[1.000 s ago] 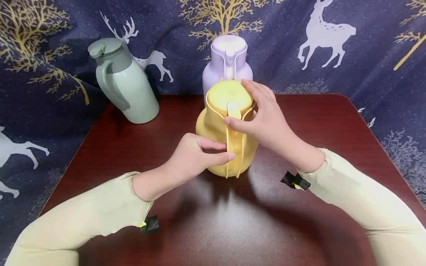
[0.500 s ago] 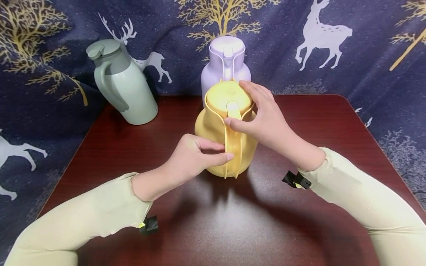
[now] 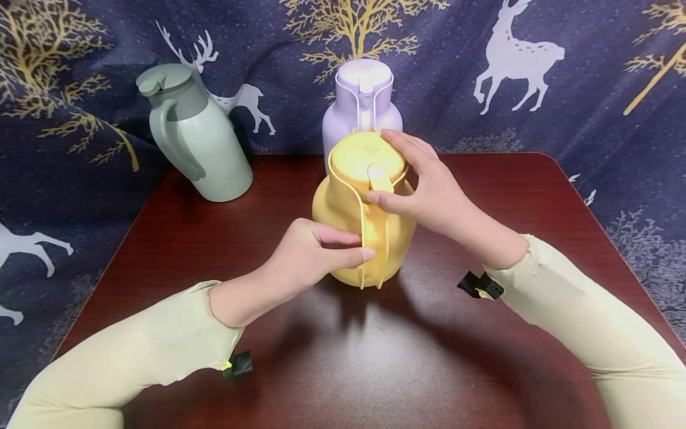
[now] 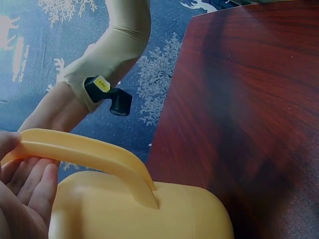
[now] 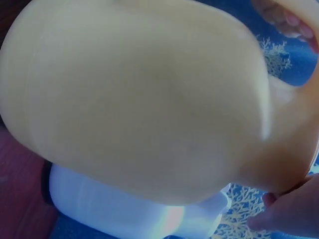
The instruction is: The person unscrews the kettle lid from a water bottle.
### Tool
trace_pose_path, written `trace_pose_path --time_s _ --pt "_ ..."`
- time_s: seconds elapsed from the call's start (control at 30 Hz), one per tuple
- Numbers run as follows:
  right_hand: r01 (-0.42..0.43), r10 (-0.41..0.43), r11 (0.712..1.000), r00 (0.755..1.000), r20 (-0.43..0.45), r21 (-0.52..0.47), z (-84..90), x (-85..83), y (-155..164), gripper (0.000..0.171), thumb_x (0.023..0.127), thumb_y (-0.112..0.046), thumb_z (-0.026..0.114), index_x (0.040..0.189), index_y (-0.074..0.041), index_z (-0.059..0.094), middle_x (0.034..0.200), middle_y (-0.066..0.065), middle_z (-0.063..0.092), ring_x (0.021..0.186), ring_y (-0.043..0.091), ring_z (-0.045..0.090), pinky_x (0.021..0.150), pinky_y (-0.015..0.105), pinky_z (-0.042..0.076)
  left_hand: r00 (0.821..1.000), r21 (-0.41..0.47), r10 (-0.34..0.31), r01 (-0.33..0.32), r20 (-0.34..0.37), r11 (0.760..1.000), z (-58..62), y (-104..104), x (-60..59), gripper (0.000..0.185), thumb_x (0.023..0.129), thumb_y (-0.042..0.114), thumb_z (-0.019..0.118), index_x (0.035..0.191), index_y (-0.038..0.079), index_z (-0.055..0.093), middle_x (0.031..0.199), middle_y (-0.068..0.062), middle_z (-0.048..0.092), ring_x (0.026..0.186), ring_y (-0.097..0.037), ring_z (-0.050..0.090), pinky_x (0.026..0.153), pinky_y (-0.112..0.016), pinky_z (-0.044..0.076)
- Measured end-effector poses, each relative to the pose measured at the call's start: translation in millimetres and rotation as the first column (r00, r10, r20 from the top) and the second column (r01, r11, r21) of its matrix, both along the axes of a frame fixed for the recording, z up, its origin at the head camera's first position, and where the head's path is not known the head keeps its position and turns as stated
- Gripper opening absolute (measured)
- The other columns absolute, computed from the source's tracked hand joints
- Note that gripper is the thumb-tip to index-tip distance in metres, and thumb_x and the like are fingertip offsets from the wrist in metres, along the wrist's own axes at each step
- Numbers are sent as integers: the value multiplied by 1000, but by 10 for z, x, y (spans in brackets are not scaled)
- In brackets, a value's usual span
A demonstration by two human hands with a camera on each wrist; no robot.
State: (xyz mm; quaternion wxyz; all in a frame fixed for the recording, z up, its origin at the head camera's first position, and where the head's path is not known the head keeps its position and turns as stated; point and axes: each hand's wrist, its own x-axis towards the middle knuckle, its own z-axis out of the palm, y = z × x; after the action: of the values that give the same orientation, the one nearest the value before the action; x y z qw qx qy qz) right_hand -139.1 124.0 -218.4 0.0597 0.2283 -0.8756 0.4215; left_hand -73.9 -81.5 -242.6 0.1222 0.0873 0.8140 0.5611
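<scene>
1 lilac jug (image 3: 344, 116) partly behind yellow jug (image 3: 345, 205)

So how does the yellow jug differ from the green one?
Colour: the yellow jug is yellow all over; the green jug is pale green with a darker top. Shape: the yellow jug has a rounder, bulging body; the green jug's sides run straighter. State: the left hand and right hand grip the yellow jug; no hand touches the green jug. Both have a lid and a handle.
</scene>
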Motion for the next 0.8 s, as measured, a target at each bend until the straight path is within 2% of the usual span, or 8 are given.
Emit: trace_pose_path --time_s 0.3,0.53,0.67,0.73,0.8 --pt "-52 52 999 999 -12 17 1 -55 64 81 77 -23 79 149 -12 44 155 10 41 145 24 33 122 45 26 1000 -11 -3 3 1 1000 2 12 5 26 78 24 83 102 16 79 92 2 79 97 -4 68 80 -23 57" --pt "-91 91 996 996 -6 19 -33 -128 120 80 78 -21 77 149 -14 43 157 8 40 146 24 32 122 44 25 999 -9 11 -11 -32 1000 -34 3 18 26 78 21 83 103 12 79 94 -2 78 101 -7 67 82 -23 56" --pt "-153 153 988 988 -13 4 -45 -201 170 79 77 -19 76 149 -13 43 156 9 41 143 23 35 119 42 27 998 -22 25 -26 -61 999 -47 -8 24 25 78 19 83 102 12 79 95 -2 79 100 -9 67 82 -24 56" --pt "-191 191 982 982 -7 -7 -50 -242 196 79 77 -18 75 149 -13 43 154 9 42 137 19 39 115 36 31 997 -29 30 -33 -75 999 -55 -6 30 26 77 18 84 102 12 79 94 -2 79 99 -10 67 82 -25 55" --pt "-256 259 964 965 31 -72 -59 -284 217 79 78 -12 72 150 -12 41 151 10 45 129 16 44 109 29 37 996 -36 35 -38 -87 999 -64 0 36 26 77 18 84 102 13 79 94 -2 79 99 -10 66 83 -25 54"
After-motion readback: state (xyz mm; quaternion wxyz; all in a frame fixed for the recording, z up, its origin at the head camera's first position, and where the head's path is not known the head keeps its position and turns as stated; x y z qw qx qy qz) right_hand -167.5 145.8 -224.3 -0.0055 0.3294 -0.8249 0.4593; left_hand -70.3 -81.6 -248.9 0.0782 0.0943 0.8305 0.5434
